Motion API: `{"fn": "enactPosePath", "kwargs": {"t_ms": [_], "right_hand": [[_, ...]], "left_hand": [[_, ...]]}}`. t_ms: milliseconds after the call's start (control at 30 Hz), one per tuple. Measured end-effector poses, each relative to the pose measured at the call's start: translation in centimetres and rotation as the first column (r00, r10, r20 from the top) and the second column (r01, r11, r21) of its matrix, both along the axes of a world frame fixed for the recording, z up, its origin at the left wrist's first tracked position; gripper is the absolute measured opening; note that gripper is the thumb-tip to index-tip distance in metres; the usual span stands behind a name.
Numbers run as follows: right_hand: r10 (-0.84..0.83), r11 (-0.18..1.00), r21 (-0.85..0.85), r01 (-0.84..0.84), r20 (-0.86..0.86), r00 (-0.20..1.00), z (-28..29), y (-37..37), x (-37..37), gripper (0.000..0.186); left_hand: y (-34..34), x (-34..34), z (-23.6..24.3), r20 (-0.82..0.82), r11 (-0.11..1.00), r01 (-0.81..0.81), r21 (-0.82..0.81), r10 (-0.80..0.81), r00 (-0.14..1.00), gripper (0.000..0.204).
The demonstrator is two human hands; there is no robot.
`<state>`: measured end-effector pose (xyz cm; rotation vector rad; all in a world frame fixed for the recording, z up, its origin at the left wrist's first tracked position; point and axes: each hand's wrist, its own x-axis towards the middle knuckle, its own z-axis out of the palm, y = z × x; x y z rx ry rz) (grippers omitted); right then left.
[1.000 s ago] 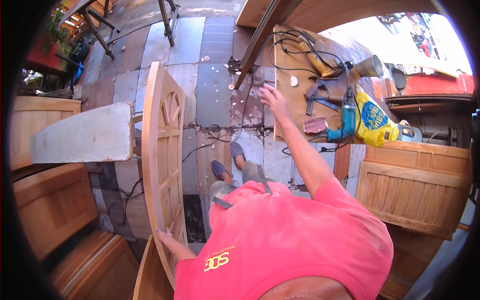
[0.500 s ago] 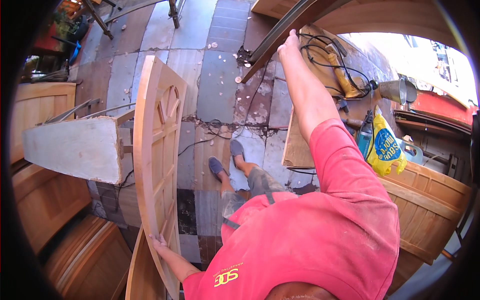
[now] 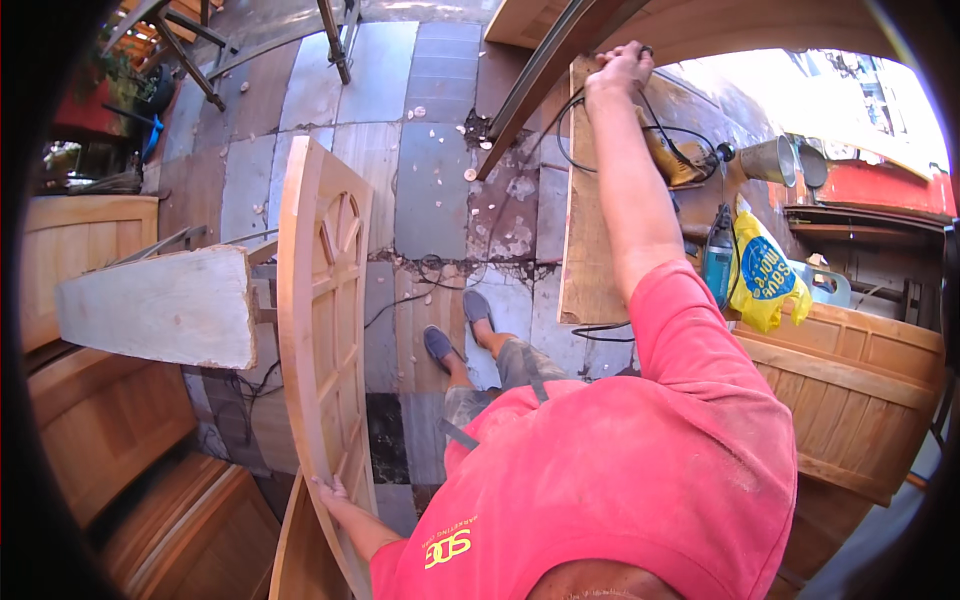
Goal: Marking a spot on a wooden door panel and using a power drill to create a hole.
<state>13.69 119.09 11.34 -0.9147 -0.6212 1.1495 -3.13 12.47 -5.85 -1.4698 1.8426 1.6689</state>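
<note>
My left hand grips the edge of an upright pale wooden door panel with carved grid and arched openings. My right hand reaches to the far end of the workbench, fingers curled on something small and dark that I cannot make out, beside looping black cords and near a dark slanted beam. Beyond my forearm lie a partly hidden yellow power tool, a teal drill, a yellow plastic bag and a metal can.
A white board rests on supports at left. Wooden panels stand at lower left and right. A metal frame is at the top. Cords cross the tiled floor. A red surface is at far right.
My right arm has reached forward and right over the bench, and its spread fingers have curled closed at the far end. My left hand still holds the door panel.
</note>
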Motion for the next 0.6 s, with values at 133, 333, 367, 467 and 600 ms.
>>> {"fn": "enactPosePath", "kwargs": {"t_ms": [133, 333, 367, 467, 600], "right_hand": [[0.16, 0.985, 0.081, -0.152, -0.102, 0.982, 5.2, -1.2, 4.5, 0.012], [0.526, 0.846, 0.09, -0.525, 0.011, 0.85, 13.4, -9.3, 12.1, 0.026], [0.555, 0.83, 0.054, -0.556, 0.022, 0.831, 14.7, -11.4, 13.5, 0.026], [0.591, 0.806, -0.089, -0.585, 0.077, 0.803, 18.1, -18.5, 16.8, 0.033], [0.645, 0.747, -0.343, -0.569, 0.166, 0.746, 19.4, -25.4, 20.1, 0.037]], "left_hand": [[0.2, 0.1, -0.1, 0.0, 0.997, -0.083, -0.005, 0.083, 0.997, 0.092], [-1.6, -0.4, -1.7, -0.003, 0.999, 0.038, 0.026, -0.038, 0.999, 0.082], [-2.0, -0.3, -1.9, -0.035, 0.992, 0.11, 0.068, -0.108, 0.994, 0.082], [-2.4, -0.5, -2.5, -0.05, 0.989, 0.118, 0.091, -0.114, 0.992, 0.08], [-2.3, -0.6, -2.6, -0.075, 0.986, 0.092, 0.14, -0.082, 0.994, 0.078]]}}
